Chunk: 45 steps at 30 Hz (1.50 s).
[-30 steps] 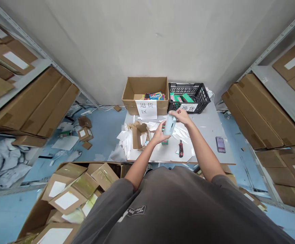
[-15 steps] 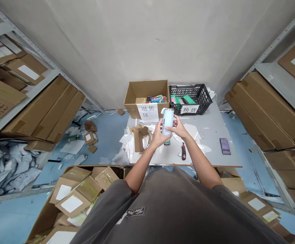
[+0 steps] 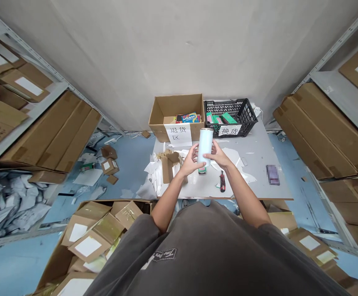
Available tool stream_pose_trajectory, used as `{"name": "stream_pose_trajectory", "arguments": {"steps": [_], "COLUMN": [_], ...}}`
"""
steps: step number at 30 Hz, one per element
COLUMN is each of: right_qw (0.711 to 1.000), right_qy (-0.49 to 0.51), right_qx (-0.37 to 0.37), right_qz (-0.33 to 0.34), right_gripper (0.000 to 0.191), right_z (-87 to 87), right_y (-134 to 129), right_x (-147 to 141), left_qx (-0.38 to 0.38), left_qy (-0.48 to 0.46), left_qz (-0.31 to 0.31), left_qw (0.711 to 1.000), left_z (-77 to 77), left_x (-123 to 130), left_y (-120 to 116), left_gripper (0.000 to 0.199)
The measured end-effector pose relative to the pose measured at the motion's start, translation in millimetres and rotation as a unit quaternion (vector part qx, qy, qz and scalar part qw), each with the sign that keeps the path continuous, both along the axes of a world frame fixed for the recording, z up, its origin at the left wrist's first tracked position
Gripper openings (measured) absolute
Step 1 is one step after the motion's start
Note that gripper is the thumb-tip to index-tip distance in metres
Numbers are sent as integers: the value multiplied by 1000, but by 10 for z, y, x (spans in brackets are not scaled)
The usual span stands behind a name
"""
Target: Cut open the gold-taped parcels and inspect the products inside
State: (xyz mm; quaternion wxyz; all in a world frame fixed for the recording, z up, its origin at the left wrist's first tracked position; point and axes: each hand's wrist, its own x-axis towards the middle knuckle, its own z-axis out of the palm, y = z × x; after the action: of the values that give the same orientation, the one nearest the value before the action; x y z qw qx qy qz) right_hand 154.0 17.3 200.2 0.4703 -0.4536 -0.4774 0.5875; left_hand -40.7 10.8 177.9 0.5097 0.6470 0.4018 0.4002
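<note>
A pale blue tumbler (image 3: 205, 144) is held upright above the table (image 3: 257, 158), its metal-coloured rim at the top. My right hand (image 3: 218, 155) is closed round its right side, thumb across the front. On the left side my left hand (image 3: 190, 162) grips it low down, thumb near the base. Below the tumbler lies a small green box (image 3: 202, 170), partly hidden. To the right of it rests a red and black box cutter (image 3: 222, 181). An opened small cardboard box (image 3: 167, 169) stands left of my left hand, with white paper scraps (image 3: 155, 176) beside it.
At the table's back stand a labelled cardboard box (image 3: 157, 132) with colourful packages and a black crate (image 3: 249, 125) with green boxes. A blurred purple item (image 3: 273, 175) lies at the right. Parcels (image 3: 89, 246) fill a large carton at lower left. Shelves flank both sides.
The tumbler has turned in my hands: the strap near its lid and the dark marking on its side no longer show. My hands stay in nearly the same place.
</note>
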Motion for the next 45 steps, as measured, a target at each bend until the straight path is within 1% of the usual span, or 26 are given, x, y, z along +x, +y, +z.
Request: {"name": "stream_pose_trajectory", "arguments": {"steps": [1,3,5,6,9,11,14,16,19,21,22,24,26,27,30,32,34,36,41,45], "right_qw": [1000,998,995,995,999,999,995,994,998,998,997,997,995,995,998,999,998,997,998,998], "right_qy": [2,-17,-39,-42,-25,-31,-75,-82,-41,-20,-20,-37,-59,-63,-44,-37,-49,-63,-47,-38], "right_qx": [-3,-7,-7,-8,-24,-30,-25,-25,-45,-64,-69,-66,-52,-44,-34,-35,-34,-33,-41,-58], "right_qz": [-11,-58,-94,-95,-40,-19,-57,-69,-26,0,-1,-29,-57,-58,-17,-1,-8,-17,-13,4], "right_gripper": [119,124,126,124,113,110,113,114,109,106,107,112,113,112,107,108,110,111,111,112], "right_z": [7,17,24,25,13,-19,-85,-113,-126,-136,-146,-171,-188,-190,-173,-162,-164,-172,-151,-128], "right_y": [-10,-30,-45,-50,-45,-34,-26,-38,-68,-84,-88,-92,-97,-101,-123,-141,-155,-159,-106,-59], "right_x": [-11,-41,-61,-61,-31,-13,-17,-22,-11,-6,-9,-22,-34,-36,-31,-31,-34,-26,70,130], "left_qx": [10,24,16,5,-22,-25,-21,-27,-32,-24,-19,-17,-35,-47,-61,-50,-43,-50,-91,-100], "left_qy": [6,20,14,2,-44,-42,-4,3,-21,-24,-15,7,2,-14,-56,-41,-15,-11,-43,-28], "left_qz": [4,24,36,31,-8,-15,12,7,-30,-38,-30,-4,5,-2,-31,-24,-1,10,-43,-52], "left_qw": [1000,999,999,999,999,999,1000,1000,999,999,999,1000,999,999,996,998,999,999,994,993], "left_z": [2,11,22,28,31,19,-15,-49,-118,-165,-185,-213,-222,-221,-206,-195,-191,-200,-277,-356], "left_x": [0,17,38,44,33,16,2,-3,-14,-16,-15,-7,0,2,-2,-6,-10,-17,-44,-27], "left_y": [1,2,8,12,27,32,39,48,56,50,43,28,16,14,16,21,24,23,-15,-69], "left_gripper": [114,119,125,126,121,119,125,128,123,117,117,121,127,128,122,119,120,125,126,125]}}
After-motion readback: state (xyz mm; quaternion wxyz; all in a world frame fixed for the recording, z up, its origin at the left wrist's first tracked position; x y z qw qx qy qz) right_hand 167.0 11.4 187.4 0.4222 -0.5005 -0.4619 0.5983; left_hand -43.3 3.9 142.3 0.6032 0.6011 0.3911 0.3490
